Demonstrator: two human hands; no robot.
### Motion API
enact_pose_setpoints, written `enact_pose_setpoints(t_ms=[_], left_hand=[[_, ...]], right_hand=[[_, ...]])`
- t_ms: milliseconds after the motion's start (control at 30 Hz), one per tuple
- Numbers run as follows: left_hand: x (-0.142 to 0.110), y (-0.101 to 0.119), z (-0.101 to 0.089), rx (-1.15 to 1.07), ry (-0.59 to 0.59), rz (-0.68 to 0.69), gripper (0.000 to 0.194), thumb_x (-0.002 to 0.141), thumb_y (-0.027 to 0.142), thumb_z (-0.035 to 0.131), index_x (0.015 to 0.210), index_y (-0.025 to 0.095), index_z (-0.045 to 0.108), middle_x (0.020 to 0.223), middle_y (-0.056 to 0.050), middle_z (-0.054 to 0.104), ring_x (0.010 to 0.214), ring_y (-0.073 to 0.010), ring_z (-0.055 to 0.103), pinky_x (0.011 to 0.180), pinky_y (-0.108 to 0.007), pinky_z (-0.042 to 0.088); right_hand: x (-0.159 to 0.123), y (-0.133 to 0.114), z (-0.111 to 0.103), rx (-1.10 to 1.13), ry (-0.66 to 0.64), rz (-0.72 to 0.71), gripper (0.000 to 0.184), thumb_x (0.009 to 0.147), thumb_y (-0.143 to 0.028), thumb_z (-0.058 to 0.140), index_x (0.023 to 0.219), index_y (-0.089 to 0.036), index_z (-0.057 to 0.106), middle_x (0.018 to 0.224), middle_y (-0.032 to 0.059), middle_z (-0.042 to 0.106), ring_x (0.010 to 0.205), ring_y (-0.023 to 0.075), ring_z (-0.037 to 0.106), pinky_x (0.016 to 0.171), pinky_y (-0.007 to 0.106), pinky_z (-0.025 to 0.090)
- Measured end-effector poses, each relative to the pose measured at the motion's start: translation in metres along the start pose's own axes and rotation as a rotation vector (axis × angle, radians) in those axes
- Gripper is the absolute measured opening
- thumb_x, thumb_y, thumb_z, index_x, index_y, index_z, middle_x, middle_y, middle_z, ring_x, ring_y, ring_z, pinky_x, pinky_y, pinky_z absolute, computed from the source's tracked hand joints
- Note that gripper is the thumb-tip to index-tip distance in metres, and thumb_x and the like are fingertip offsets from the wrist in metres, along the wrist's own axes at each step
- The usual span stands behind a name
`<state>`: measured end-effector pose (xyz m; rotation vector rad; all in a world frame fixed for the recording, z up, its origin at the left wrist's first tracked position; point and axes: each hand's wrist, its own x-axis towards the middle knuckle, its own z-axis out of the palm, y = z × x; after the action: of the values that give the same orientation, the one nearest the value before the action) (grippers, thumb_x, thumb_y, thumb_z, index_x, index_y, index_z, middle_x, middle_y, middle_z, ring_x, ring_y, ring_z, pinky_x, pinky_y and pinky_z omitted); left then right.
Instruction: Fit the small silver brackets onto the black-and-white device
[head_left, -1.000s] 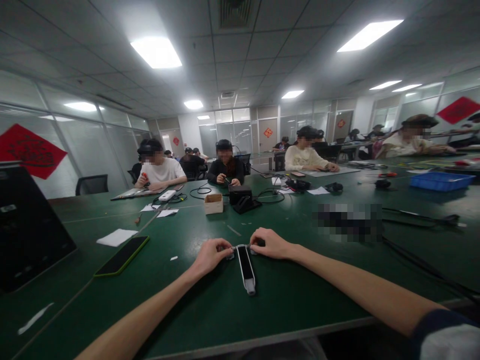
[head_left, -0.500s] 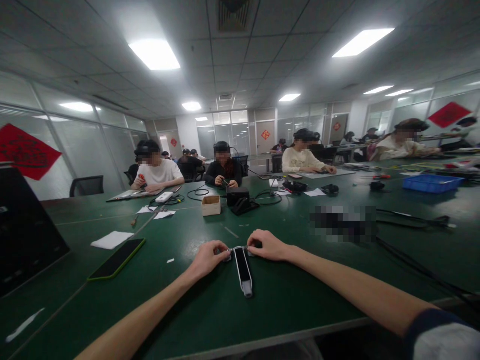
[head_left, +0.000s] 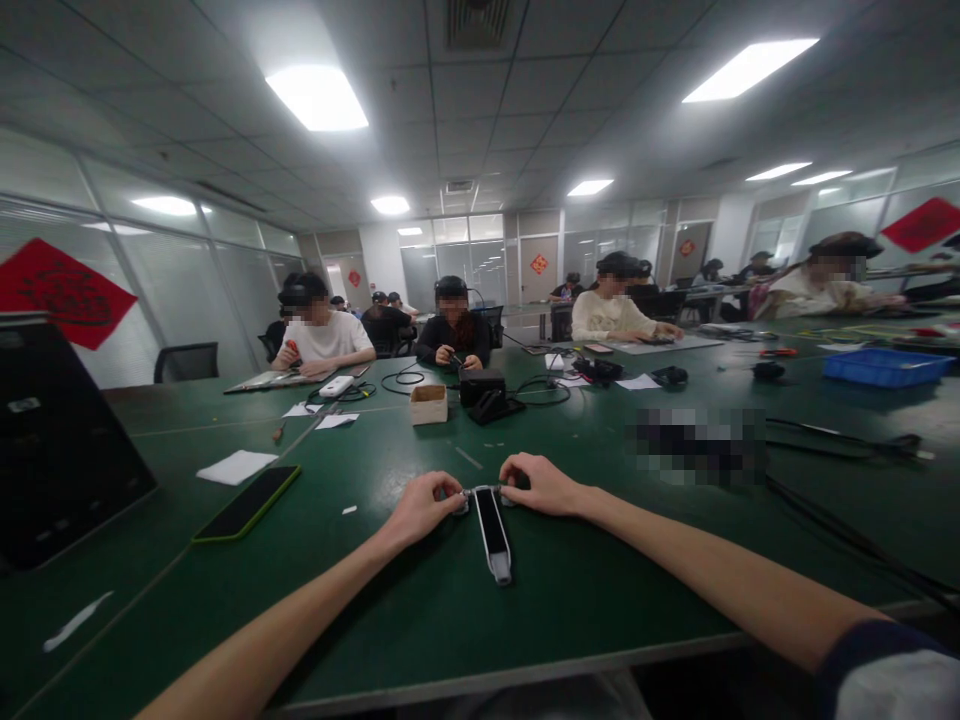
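On the green table in front of me lies a slim device [head_left: 492,530] with a black middle, a white frame and a tapered grey end toward me. Short thin metallic parts stick out sideways from its far end. My left hand [head_left: 427,505] pinches a small grey piece at the left of that end. On the opposite side my right hand [head_left: 541,485] has its fingers closed around a similar piece, mostly hidden by the fingertips. Both wrists are low over the table.
Left of my hands are a phone [head_left: 247,503] in a green case and white paper [head_left: 236,467]. Ahead stand a small open box [head_left: 428,405] and a black box [head_left: 481,387]. Black cables [head_left: 847,540] and a blue tray [head_left: 886,367] lie to the right. Several people sit beyond.
The head view has turned slightly, so the whole scene sits a little farther right. Both hands keep their hold at the device's far end, with no clear movement of the pieces.
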<state>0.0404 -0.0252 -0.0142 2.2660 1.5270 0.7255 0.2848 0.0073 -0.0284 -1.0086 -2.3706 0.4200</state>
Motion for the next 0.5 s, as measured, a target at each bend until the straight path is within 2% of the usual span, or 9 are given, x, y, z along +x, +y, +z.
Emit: enact_pose_setpoints(t_ms=[133, 300, 500], left_hand=[[-0.0011, 0.0008, 0.0005, 0.018, 0.045, -0.005, 0.028, 0.077, 0.037, 0.057, 0.091, 0.017, 0.07, 0.082, -0.004, 0.068, 0.074, -0.0186, 0.057, 0.065, -0.027, 0.042], [-0.001, -0.0034, 0.0036, 0.029, 0.014, 0.031, 0.027, 0.083, 0.033, 0.048, 0.086, 0.016, 0.069, 0.084, -0.005, 0.068, 0.076, -0.0188, 0.059, 0.068, -0.028, 0.043], [-0.0013, -0.0057, 0.0041, -0.008, 0.057, 0.036, 0.027, 0.084, 0.032, 0.046, 0.087, 0.017, 0.068, 0.083, -0.004, 0.068, 0.075, -0.0183, 0.059, 0.067, -0.028, 0.044]], right_hand=[[-0.0004, 0.0006, 0.0007, 0.007, -0.005, -0.024, 0.018, 0.082, -0.032, 0.059, 0.086, -0.015, 0.063, 0.087, 0.0045, 0.062, 0.077, 0.0156, 0.056, 0.07, 0.028, 0.046], [-0.0009, -0.0002, -0.0005, 0.006, -0.014, -0.028, 0.015, 0.083, -0.028, 0.057, 0.087, -0.015, 0.064, 0.088, 0.0046, 0.062, 0.077, 0.0153, 0.056, 0.072, 0.029, 0.046], [-0.0011, -0.0009, -0.002, -0.011, -0.028, -0.022, 0.015, 0.084, -0.027, 0.055, 0.089, -0.015, 0.064, 0.089, 0.0052, 0.063, 0.08, 0.0164, 0.056, 0.074, 0.031, 0.046]])
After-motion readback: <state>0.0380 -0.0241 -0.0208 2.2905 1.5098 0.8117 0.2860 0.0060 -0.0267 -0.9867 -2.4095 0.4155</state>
